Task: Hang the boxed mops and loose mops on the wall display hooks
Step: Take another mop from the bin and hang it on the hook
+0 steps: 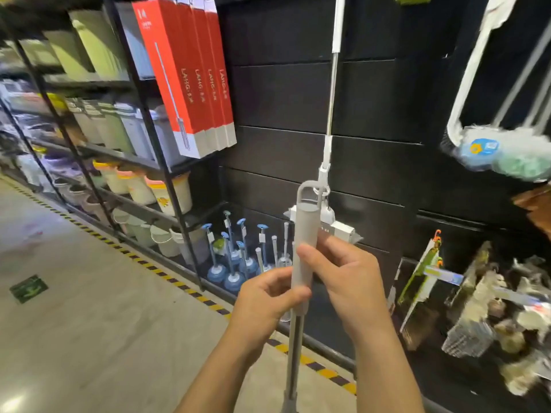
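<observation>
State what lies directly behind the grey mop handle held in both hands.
Behind the grey mop handle hangs another mop on the black wall panel; its white head is partly covered by handle and right hand.

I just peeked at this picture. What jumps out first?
Both hands, left hand and right hand, grip a pale grey loop-topped mop handle in the middle. Upper left, tall red cardboard mop boxes hang together. A white-and-metal mop hangs on the black wall behind.
</observation>
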